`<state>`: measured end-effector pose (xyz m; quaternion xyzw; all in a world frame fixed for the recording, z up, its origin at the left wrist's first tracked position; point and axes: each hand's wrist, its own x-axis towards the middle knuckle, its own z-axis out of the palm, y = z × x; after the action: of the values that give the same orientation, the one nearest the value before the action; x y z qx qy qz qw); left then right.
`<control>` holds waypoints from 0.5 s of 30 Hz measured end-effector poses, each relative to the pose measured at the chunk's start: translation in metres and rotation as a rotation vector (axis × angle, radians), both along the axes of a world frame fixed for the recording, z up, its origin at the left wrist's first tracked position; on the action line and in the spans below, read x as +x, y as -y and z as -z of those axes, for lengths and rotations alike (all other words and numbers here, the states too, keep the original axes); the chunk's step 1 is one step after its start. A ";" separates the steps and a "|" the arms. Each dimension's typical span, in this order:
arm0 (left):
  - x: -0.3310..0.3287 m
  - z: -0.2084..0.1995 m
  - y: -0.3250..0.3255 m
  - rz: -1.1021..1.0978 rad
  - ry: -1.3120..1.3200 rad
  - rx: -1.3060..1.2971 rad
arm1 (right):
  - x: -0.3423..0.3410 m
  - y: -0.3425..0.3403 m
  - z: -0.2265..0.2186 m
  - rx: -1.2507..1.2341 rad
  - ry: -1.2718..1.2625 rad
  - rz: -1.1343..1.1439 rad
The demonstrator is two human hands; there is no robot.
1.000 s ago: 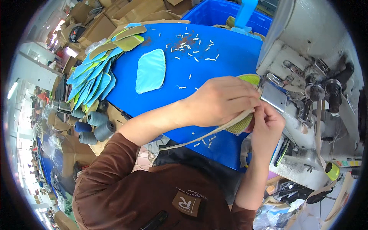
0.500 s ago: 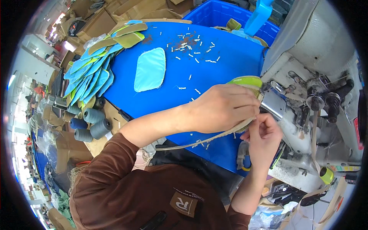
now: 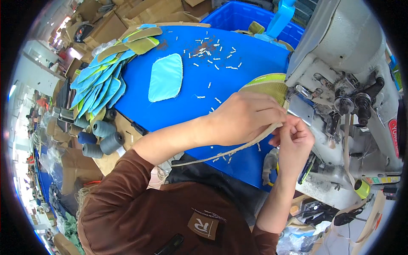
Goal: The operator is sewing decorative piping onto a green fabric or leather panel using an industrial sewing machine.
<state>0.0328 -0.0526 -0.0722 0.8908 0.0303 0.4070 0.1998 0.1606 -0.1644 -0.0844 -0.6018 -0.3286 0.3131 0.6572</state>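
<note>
An olive mesh fabric piece with a lime-green edge (image 3: 265,87) lies on the blue table, its right side at the sewing machine (image 3: 329,91). My left hand (image 3: 248,119) is closed just below it, fingertips pinched on a beige cord (image 3: 221,156). From there the cord trails left toward my lap. Close against those fingertips, my right hand (image 3: 295,138) is curled with thumb and fingers together at the cord's upper end. The fingers hide exactly how the cord meets the fabric.
A light-blue fabric panel (image 3: 165,78) lies flat on the table (image 3: 140,95), with white scraps (image 3: 208,53) strewn behind it. Overlapping panels (image 3: 100,76) pile up at the left, above thread spools (image 3: 104,138). A blue crate (image 3: 242,15) stands at the back.
More of the olive fabric now shows above my left hand, and it has swung out to the left. Both hands stay together at the cord. The view has shifted slightly.
</note>
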 end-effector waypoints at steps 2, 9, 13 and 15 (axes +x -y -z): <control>0.001 0.002 0.005 0.003 0.003 0.000 | -0.001 0.007 0.004 0.002 0.016 -0.044; 0.000 -0.007 0.000 -0.017 -0.134 0.194 | -0.003 0.007 0.010 0.009 0.075 -0.077; 0.007 -0.006 -0.001 -0.095 -0.106 0.150 | -0.005 0.043 0.036 0.214 0.497 0.246; 0.010 -0.003 -0.004 -0.077 -0.079 0.121 | 0.007 0.094 0.083 0.262 0.777 0.541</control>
<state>0.0428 -0.0487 -0.0688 0.9147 0.0477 0.3802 0.1287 0.1679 -0.2582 -0.1676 -0.6501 -0.4182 -0.1606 0.6138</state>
